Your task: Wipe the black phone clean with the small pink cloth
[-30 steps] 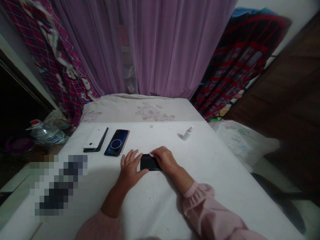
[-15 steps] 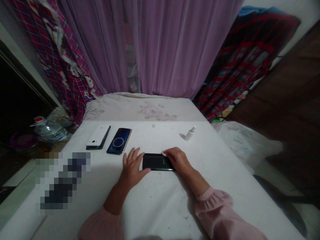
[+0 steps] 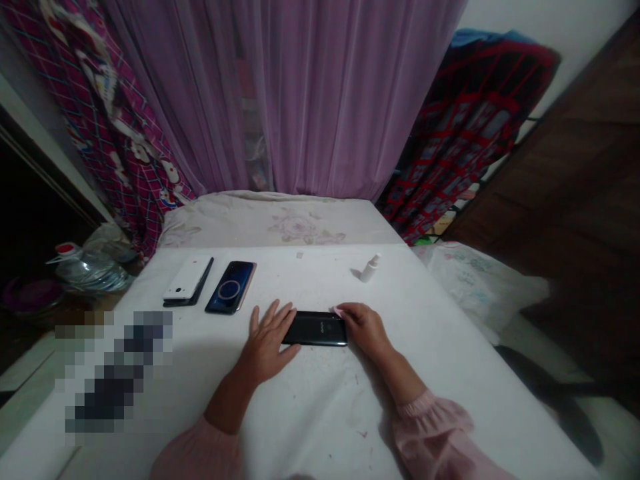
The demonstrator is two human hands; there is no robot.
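A black phone (image 3: 315, 329) lies back side up on the white-covered table, its long side running left to right. My left hand (image 3: 269, 340) holds its left end, fingers stretched along the upper corner and thumb at the near edge. At the right end, my right hand (image 3: 367, 328) is closed in a pinch on a small pale pink cloth (image 3: 337, 311), which touches the phone near its top corner. Most of the cloth is hidden by the fingers.
Left of my hands lie a dark blue phone (image 3: 231, 288) and a white phone (image 3: 184, 280) on top of a dark one. A small white spray bottle (image 3: 370, 268) stands at the back right. Beyond the table (image 3: 310, 413) hang purple curtains (image 3: 330, 100). A blurred patch covers something at left.
My right hand has shifted slightly toward the phone's right end, uncovering more of its back. The left fingers overlap the phone's corner more. The whole view has shifted a little.
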